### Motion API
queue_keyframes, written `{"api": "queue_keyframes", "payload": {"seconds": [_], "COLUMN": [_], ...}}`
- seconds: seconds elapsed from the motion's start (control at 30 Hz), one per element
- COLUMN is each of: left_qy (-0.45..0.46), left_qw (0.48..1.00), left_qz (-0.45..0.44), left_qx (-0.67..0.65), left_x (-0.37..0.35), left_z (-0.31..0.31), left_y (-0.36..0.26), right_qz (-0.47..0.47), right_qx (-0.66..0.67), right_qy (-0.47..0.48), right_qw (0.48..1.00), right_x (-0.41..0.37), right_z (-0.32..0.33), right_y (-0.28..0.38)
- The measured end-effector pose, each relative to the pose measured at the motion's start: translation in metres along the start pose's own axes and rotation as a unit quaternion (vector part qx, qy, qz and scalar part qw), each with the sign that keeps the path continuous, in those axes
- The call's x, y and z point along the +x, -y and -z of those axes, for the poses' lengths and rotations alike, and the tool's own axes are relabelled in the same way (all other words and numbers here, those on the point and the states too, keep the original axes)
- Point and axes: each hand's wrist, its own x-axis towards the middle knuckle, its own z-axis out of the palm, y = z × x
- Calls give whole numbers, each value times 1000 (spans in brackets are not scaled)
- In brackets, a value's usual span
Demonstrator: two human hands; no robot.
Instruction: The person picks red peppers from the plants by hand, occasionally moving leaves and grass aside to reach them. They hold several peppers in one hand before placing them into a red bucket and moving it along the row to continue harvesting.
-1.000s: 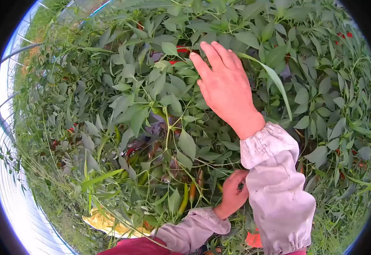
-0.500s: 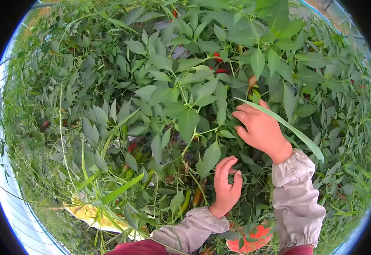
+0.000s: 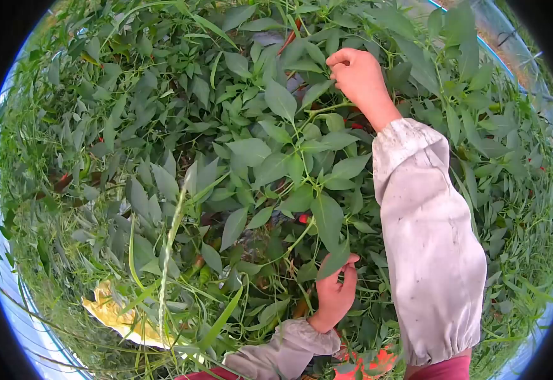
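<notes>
Two hands are seen among pepper plants (image 3: 251,152). Right hand (image 3: 360,75): fingers curled in toward the thumb, set among upper leaves; whether anything is gripped cannot be told. Left hand (image 3: 334,296): partly open, fingers loosely bent, tips partly covered by a broad leaf (image 3: 334,260); no hold can be made out. One red pepper (image 3: 303,218) is shown above the left hand, another, long pepper (image 3: 289,37) beyond the right hand's fingertips. Farther out, lower left: one yellow-and-white sheet (image 3: 124,316), crumpled, partly overlapped by grass.
</notes>
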Motion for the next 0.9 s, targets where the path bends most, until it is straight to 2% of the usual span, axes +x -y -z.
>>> {"api": "queue_keyframes", "payload": {"seconds": [0.03,0.1,0.17,0.23,0.37,0.43,0.5,0.53,0.57,0.63,0.67,0.77,0.83,0.9], "left_qy": [-2,-30,-41,-31,-31,-21,-23,-26,-23,-44,-41,-34,-60,-54], "left_qw": [1000,998,997,998,998,997,996,994,995,993,993,996,990,992], "left_qz": [0,14,19,21,4,36,42,48,47,48,47,28,40,40], "left_qx": [-2,-47,-67,-58,-54,-64,-78,-91,-90,-104,-103,-83,-119,-102], "left_x": [0,3,6,8,11,6,4,3,2,-2,-2,0,-1,2], "left_z": [1,2,4,7,8,7,4,3,3,3,3,7,7,12], "left_y": [1,1,-3,-4,-7,-5,-12,-14,-10,1,0,-4,0,-1], "right_qz": [-54,-86,-91,-188,-211,-211,-262,-279,-280,-301,-275,-152,-80,-66], "right_qx": [-52,-262,-264,-301,-285,-258,-89,-8,-7,152,135,227,226,256], "right_qy": [41,87,101,191,268,242,192,125,121,-23,-46,-107,-115,-116], "right_qw": [996,957,955,915,896,911,942,952,952,941,951,956,964,957], "right_x": [8,13,2,-5,-1,-5,-4,-11,-22,-47,-62,-86,-87,-96], "right_z": [-6,-14,-5,8,10,3,-15,-20,-26,-34,-25,-19,-9,5], "right_y": [-9,-26,-28,-13,-13,-25,-49,-57,-62,-69,-54,-16,28,45]}}
